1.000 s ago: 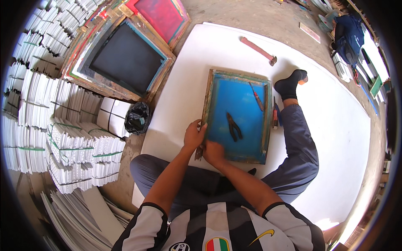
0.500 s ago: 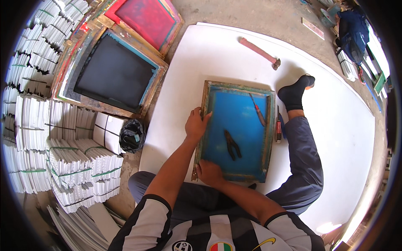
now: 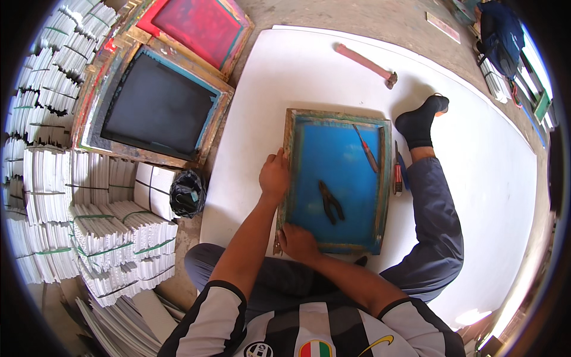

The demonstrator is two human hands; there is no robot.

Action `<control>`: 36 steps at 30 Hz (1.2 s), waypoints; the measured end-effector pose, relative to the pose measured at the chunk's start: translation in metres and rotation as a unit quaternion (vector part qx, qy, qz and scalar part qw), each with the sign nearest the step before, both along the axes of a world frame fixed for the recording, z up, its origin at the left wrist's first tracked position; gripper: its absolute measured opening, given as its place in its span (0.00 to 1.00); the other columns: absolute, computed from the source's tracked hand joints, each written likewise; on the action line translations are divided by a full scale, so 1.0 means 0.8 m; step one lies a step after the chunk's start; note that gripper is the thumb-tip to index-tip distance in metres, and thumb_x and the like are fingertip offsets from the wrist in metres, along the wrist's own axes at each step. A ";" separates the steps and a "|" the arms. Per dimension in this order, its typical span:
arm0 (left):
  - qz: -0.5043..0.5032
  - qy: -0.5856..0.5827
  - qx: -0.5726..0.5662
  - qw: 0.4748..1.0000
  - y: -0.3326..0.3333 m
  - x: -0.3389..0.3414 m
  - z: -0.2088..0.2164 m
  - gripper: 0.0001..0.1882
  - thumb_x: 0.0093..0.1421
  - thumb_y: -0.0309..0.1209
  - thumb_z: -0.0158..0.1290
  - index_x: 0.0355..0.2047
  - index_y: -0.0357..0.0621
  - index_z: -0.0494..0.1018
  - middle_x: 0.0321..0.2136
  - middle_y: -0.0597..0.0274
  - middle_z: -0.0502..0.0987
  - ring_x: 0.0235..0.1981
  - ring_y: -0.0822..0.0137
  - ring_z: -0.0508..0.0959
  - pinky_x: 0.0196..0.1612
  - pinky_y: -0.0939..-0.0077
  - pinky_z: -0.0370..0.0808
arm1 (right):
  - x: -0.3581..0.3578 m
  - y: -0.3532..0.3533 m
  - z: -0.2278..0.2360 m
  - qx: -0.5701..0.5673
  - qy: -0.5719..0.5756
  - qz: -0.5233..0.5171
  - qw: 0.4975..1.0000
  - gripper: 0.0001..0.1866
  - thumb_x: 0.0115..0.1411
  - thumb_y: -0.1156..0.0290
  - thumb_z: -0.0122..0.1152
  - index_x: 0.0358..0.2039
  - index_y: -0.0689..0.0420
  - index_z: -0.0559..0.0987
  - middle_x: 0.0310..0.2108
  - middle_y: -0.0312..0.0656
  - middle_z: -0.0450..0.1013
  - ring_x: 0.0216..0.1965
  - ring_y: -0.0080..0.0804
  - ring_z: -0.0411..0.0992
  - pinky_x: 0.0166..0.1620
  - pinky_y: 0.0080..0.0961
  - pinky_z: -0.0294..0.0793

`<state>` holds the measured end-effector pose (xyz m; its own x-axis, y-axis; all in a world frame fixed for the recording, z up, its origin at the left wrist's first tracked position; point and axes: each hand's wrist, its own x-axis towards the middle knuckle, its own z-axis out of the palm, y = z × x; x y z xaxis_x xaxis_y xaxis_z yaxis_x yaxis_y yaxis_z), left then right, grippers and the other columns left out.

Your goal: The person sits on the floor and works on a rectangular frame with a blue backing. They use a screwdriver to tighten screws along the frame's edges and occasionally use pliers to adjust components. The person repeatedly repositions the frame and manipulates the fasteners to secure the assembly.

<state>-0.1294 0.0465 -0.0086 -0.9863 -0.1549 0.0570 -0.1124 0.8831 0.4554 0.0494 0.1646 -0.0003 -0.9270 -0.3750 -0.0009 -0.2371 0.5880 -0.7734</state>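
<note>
White sheet [image 3: 488,202] spread over floor [image 3: 315,13]. Clock face centred on the wooden frame [image 3: 385,166] with blue panel, lying on the sheet. Hammer [image 3: 364,62] between 12 and 1, apart from frame, head pointing toward 4. Red-handled tool [image 3: 398,179] at 3, just beside frame. Black-socked foot [image 3: 417,124] at 2.

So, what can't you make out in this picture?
All in the head view:
Left hand: its palm, hidden by the back of the hand.
Right hand: its palm and anything beneath, hidden the same way.
Framed blue screen: its underside, facing away from the camera.
Red screen: its top, cut off by the upper edge.
Black bag: most contents, hidden by dark folds.
</note>
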 end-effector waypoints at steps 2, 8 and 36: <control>0.042 0.073 0.014 0.996 -0.019 0.008 -0.012 0.17 0.74 0.42 0.48 0.49 0.41 0.76 0.38 0.53 0.78 0.36 0.48 0.81 0.36 0.52 0.80 | 0.003 -0.003 -0.001 0.000 0.005 -0.001 1.000 0.11 0.65 0.65 0.61 0.32 0.57 0.71 0.25 0.48 0.74 0.26 0.52 0.76 0.30 0.47 0.76; -0.034 0.050 -0.058 0.996 -0.002 0.028 0.018 0.17 0.74 0.44 0.47 0.36 0.43 0.69 0.35 0.52 0.77 0.32 0.49 0.81 0.31 0.54 0.80 | 0.000 0.002 0.001 0.005 0.016 -0.013 1.000 0.10 0.65 0.64 0.60 0.34 0.57 0.72 0.26 0.48 0.74 0.27 0.51 0.77 0.31 0.47 0.77; -0.172 -0.162 -0.053 0.970 -0.020 -0.005 0.031 0.12 0.74 0.36 0.42 0.41 0.37 0.63 0.32 0.33 0.80 0.33 0.30 0.80 0.38 0.36 0.76 | 0.005 -0.003 -0.021 0.006 0.034 -0.012 0.999 0.11 0.65 0.60 0.60 0.35 0.55 0.74 0.24 0.46 0.76 0.25 0.47 0.79 0.29 0.44 0.78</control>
<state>-0.1337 0.0304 0.0160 -0.9474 0.1770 -0.2666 0.0761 0.9339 0.3494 0.0538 0.1622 -0.0174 -0.9337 -0.3534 0.0579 -0.2749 0.6038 -0.7482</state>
